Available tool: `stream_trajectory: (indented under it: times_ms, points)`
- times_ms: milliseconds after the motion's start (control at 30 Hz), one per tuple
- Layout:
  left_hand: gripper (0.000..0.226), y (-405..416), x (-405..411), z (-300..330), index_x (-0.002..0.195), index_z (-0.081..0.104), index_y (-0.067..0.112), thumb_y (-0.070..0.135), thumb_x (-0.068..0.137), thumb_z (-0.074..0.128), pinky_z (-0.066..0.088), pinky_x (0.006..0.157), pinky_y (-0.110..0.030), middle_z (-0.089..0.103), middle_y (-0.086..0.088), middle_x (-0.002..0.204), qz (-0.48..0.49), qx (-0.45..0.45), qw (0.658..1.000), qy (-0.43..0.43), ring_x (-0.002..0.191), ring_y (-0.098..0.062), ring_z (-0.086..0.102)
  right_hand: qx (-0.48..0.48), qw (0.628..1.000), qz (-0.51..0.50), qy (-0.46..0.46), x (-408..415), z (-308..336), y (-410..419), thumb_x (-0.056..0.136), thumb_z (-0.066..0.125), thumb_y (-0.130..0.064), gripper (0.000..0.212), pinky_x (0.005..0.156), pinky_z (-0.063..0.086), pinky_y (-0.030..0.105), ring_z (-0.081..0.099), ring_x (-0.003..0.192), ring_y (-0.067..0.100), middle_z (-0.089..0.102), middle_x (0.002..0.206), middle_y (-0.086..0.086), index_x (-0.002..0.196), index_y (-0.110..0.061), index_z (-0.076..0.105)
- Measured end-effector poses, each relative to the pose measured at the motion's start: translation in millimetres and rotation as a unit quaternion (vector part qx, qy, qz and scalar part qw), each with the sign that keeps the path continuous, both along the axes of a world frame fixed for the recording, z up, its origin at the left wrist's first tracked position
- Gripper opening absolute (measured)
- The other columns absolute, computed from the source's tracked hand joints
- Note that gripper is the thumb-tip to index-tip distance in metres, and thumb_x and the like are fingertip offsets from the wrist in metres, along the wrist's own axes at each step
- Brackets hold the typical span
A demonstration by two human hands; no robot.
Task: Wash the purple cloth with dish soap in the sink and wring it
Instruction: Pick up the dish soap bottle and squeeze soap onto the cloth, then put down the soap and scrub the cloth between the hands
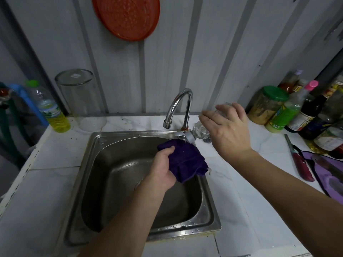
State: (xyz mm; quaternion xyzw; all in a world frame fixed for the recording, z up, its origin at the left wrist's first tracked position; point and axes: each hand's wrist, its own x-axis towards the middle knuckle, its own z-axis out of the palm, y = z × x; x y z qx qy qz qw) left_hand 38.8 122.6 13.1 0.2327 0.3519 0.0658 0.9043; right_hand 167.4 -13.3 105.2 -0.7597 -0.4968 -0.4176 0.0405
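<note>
My left hand (163, 166) grips a bunched purple cloth (187, 160) over the right side of the steel sink (89, 182). My right hand (226, 127) holds a clear bottle (200, 129) tipped neck-down, its grey cap (190, 137) just above the cloth's top edge. The bottle's body is mostly hidden behind my fingers. The chrome tap (181, 106) arches over the sink's back rim; no water stream shows.
White tiled counter (46, 182) surrounds the sink. A bottle of yellow liquid (50, 110) and an upturned clear container (79, 99) stand at back left. Several sauce bottles (306, 112) crowd the back right. A red-handled knife (298, 160) lies beside purple fabric (328, 173).
</note>
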Motion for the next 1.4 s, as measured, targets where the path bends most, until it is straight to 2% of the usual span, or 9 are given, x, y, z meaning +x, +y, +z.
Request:
stream_trajectory:
  times_ms: [233,367,500,600,967,1067,1167,1300,1400]
  points:
    - [0.034,-0.9,-2.2,1.0,0.123,0.066,0.01,0.02,0.09,0.069,0.064,0.07,-0.05,0.08,-0.018,0.105,0.004,0.006,1.0,-0.005,0.094,-0.039,0.077,0.058,0.971,-0.043,0.228,-4.7,-30.4,-5.8,0.073,0.071,0.007,0.048,0.091,0.048,0.05,0.064,0.104,0.04,0.071,0.116,0.015,0.118,-0.009,0.073]
    - [0.032,0.0,-6.0,3.4,0.122,0.068,0.008,0.019,0.091,0.069,0.062,0.078,-0.05,0.079,-0.017,0.109,0.003,0.009,1.0,-0.008,0.104,-0.04,0.073,0.146,0.866,-0.096,0.468,-3.4,-76.1,-34.1,0.083,0.078,-0.01,0.043,0.082,0.043,0.029,0.063,0.102,0.034,0.062,0.116,0.016,0.124,-0.007,0.067]
    - [0.031,2.1,-11.5,5.3,0.119,0.069,0.007,0.016,0.09,0.071,0.063,0.08,-0.05,0.079,-0.018,0.11,0.001,0.021,1.0,-0.013,0.105,-0.04,0.074,0.19,0.75,-0.214,0.596,-9.2,-129.7,-72.5,0.085,0.079,-0.029,0.033,0.075,0.043,0.034,0.067,0.096,0.035,0.071,0.099,0.009,0.111,-0.013,0.065]
    - [0.031,2.6,-14.1,6.5,0.12,0.069,0.006,0.015,0.091,0.07,0.063,0.08,-0.049,0.079,-0.018,0.109,0.0,0.035,0.999,-0.01,0.103,-0.04,0.074,0.208,0.712,-0.24,0.626,-16.5,-153.0,-92.3,0.085,0.077,-0.03,0.034,0.075,0.042,0.034,0.067,0.092,0.032,0.072,0.097,0.007,0.111,-0.014,0.062]
    - [0.032,-6.7,-14.0,8.0,0.123,0.066,0.007,0.011,0.091,0.07,0.063,0.08,-0.053,0.078,-0.019,0.111,0.013,0.053,0.998,-0.011,0.102,-0.041,0.075,0.216,0.691,-0.242,0.646,-22.2,-167.1,-104.1,0.081,0.081,-0.035,0.036,0.072,0.042,0.034,0.065,0.089,0.027,0.067,0.093,-0.002,0.104,-0.022,0.057]
    - [0.033,-8.5,-14.6,8.8,0.124,0.065,0.008,0.011,0.091,0.07,0.064,0.073,-0.051,0.079,-0.019,0.109,0.017,0.053,0.998,-0.01,0.099,-0.04,0.076,0.235,0.678,-0.213,0.664,-25.6,-165.4,-105.8,0.079,0.082,-0.031,0.05,0.078,0.052,0.039,0.068,0.101,0.028,0.071,0.109,0.005,0.12,-0.013,0.058]
    - [0.033,-10.7,-14.9,9.3,0.124,0.066,0.008,0.01,0.091,0.07,0.064,0.074,-0.052,0.079,-0.02,0.109,0.02,0.05,0.998,-0.01,0.098,-0.04,0.076,0.332,0.694,-0.223,0.599,-45.8,-156.3,-112.0,0.082,0.077,-0.031,0.063,0.09,0.051,0.043,0.061,0.112,0.031,0.061,0.12,0.013,0.133,-0.005,0.052]
    - [0.035,-14.1,-17.0,12.3,0.125,0.065,0.007,0.01,0.09,0.071,0.064,0.072,-0.052,0.077,-0.021,0.115,0.022,0.045,0.999,-0.006,0.099,-0.041,0.075,0.387,0.709,-0.089,0.582,-96.0,-137.4,-103.1,0.088,0.065,-0.02,0.026,0.066,0.048,0.018,0.062,0.083,0.017,0.061,0.094,0.004,0.1,-0.039,0.054]
    - [0.037,-16.0,-21.2,15.7,0.127,0.064,0.007,0.012,0.09,0.071,0.064,0.076,-0.051,0.076,-0.021,0.116,0.021,0.05,0.999,-0.005,0.101,-0.041,0.075,0.332,0.686,-0.035,0.647,-112.7,-122.9,-72.5,0.089,0.058,-0.04,0.028,0.069,0.047,0.007,0.062,0.091,0.001,0.063,0.106,-0.001,0.116,-0.031,0.057]
